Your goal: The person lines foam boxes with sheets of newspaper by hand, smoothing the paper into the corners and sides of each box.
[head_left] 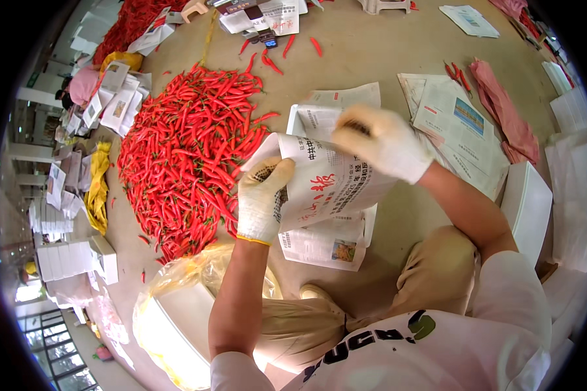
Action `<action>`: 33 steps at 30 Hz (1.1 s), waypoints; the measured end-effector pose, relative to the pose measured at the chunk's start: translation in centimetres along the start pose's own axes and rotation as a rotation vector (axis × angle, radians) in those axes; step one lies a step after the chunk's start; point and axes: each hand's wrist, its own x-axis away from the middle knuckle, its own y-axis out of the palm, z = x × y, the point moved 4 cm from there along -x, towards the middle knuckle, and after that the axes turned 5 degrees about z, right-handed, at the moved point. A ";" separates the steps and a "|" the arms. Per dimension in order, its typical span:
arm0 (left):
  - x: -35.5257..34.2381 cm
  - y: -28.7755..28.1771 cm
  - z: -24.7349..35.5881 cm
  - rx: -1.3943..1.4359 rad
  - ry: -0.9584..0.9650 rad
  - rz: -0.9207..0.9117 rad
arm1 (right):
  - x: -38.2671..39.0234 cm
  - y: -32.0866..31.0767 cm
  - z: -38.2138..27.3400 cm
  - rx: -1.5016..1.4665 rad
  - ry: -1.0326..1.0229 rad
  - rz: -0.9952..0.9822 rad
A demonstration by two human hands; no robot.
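Note:
My left hand (264, 199), in a cream knitted glove with dark palm, grips the left side of a printed newspaper sheet (316, 189), thumb over its front. My right hand (378, 140), gloved alike, is at the sheet's upper right with fingers curved; motion blur hides whether they pinch it. The sheet is raised over a white box (293, 119) with more newspaper draped in and over it, mostly hidden. A large heap of red chillies (179, 156) lies just left of the box. More newspapers (453, 117) are spread on the floor to the right.
A bagged white box (176, 306) is at lower left, a white box (525, 208) at right, beside pink cloth (502, 117). Stacked boxes (65, 264) and yellow sacking (98, 189) line the left. A device (261, 29) sits at top. A person in pink (83, 88) is at upper left.

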 end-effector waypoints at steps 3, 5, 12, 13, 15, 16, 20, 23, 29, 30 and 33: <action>-0.8 0.2 -1.1 0.182 -0.056 -0.164 | 0.3 2.9 -1.1 -0.003 -0.098 -0.118; -0.2 0.7 -1.0 0.223 -0.148 -0.206 | 0.4 4.1 -0.3 -0.005 -0.091 -0.126; 0.0 2.6 -1.6 0.195 -0.239 -0.337 | 1.8 2.0 -0.6 -0.045 -0.020 -0.199; 0.1 3.1 -1.5 0.147 -0.238 -0.302 | 2.1 1.6 -0.9 -0.003 -0.001 -0.199; 0.7 4.0 -1.6 0.152 -0.207 -0.227 | 2.2 1.3 -1.8 0.068 0.027 -0.210; 0.9 4.4 -1.7 0.117 -0.195 -0.213 | 2.2 1.4 -1.8 0.082 0.019 -0.211; 0.6 5.1 -1.9 -0.008 -0.095 -0.240 | 2.3 1.1 -1.1 -0.006 0.034 -0.242; 0.9 6.3 -1.5 -0.047 -0.018 -0.252 | 2.1 0.6 0.4 -0.140 0.077 -0.257; 0.7 5.2 -1.0 -0.159 0.099 -0.230 | 1.3 -3.8 3.8 -0.147 0.182 -0.120; 0.7 5.1 -0.7 -0.181 0.120 -0.224 | 1.5 -5.2 5.2 -0.200 0.221 -0.035; -0.2 3.9 -1.0 -0.029 0.122 -0.172 | 4.0 -11.7 8.3 -0.155 0.308 0.219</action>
